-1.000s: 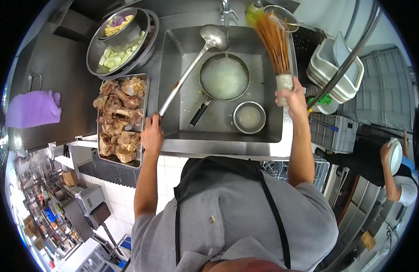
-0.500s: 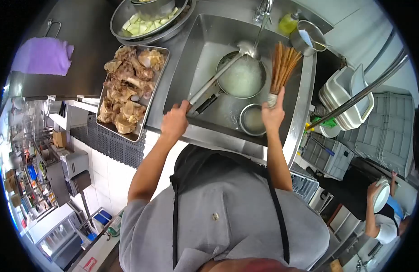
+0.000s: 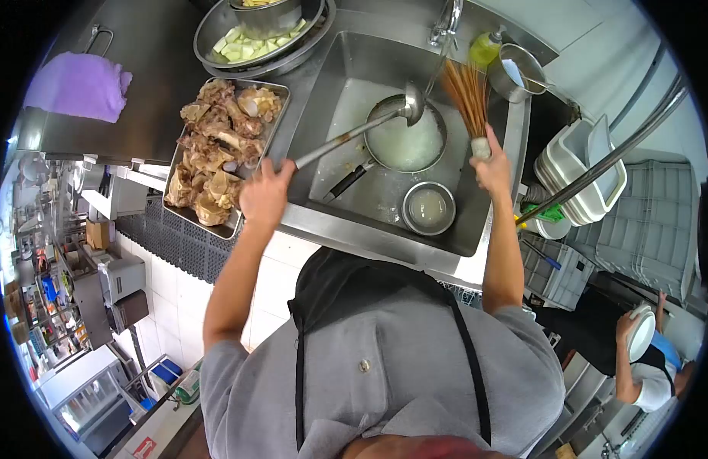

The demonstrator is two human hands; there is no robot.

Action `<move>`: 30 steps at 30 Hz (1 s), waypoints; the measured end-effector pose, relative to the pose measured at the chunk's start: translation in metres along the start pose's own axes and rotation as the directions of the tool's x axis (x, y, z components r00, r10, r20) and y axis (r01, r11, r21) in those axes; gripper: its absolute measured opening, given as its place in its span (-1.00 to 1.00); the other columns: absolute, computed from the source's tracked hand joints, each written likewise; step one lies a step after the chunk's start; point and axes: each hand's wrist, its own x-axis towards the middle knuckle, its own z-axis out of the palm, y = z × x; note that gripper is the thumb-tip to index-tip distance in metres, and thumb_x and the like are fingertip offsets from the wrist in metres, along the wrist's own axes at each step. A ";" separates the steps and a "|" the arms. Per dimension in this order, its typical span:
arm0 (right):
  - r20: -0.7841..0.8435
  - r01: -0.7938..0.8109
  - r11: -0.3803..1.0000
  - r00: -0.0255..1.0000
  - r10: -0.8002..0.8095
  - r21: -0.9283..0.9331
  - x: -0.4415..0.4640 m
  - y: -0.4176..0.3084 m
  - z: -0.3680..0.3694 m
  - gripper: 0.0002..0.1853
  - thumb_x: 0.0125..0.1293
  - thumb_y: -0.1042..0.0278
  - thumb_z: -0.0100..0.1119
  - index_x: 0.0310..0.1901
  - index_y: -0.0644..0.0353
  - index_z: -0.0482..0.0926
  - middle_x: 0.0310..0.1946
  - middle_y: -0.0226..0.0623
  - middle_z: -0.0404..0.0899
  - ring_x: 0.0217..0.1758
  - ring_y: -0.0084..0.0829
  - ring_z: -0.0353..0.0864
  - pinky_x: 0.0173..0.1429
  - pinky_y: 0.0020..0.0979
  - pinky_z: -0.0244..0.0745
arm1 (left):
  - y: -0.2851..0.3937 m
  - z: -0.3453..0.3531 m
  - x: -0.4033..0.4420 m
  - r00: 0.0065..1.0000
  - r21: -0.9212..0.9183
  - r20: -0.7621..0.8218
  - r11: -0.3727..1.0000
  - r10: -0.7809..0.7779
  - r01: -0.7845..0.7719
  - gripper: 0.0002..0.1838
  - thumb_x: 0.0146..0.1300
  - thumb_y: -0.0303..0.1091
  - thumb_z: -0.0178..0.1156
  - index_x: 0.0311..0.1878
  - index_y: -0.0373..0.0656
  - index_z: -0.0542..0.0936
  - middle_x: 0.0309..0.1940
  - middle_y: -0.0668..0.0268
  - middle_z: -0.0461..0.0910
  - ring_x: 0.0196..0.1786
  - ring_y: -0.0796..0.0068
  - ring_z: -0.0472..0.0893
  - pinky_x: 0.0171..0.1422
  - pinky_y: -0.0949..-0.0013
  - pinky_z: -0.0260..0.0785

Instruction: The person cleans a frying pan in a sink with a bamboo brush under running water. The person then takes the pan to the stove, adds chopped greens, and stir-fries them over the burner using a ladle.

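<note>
My left hand [image 3: 264, 193] is wrapped round the handle end of a long metal ladle [image 3: 346, 138]. The ladle's bowl hangs over the far rim of a frying pan [image 3: 407, 139] that holds cloudy, foamy water. In my right hand [image 3: 492, 167] is a bundled bamboo brush [image 3: 469, 99], gripped by its pale bound end, bristles pointing up and away. Both tools are above the metal sink [image 3: 323, 164]. A small round metal bowl [image 3: 428, 208] with cloudy liquid sits in the sink near its front right. Water runs from the faucet [image 3: 443, 32] near the ladle's bowl.
Left of the sink lies a metal tray [image 3: 172, 216] of large meaty bones. Behind it stands a basin [image 3: 203, 47] with cut pale-green pieces. A pot [image 3: 509, 86] and a soap bottle [image 3: 486, 47] are at back right. A co-worker [image 3: 651, 367] holds plates at far right.
The ladle has drawn back left with my left hand, its bowl turned over the pan rim. My right hand has shifted right, tilting the brush's bristles leftward.
</note>
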 end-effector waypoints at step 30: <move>-0.111 0.107 0.819 0.992 -0.053 0.563 0.017 0.049 0.034 -0.20 -0.01 0.39 0.32 0.39 -0.18 0.44 -0.14 -0.09 0.71 -0.51 -0.27 0.67 -0.40 -0.27 0.63 | 0.023 0.037 0.036 0.638 -0.701 0.516 -0.146 0.572 0.698 -0.62 0.31 -0.42 0.24 0.17 -0.25 0.46 -0.61 0.47 0.33 -0.72 0.68 0.30 -0.69 0.53 0.11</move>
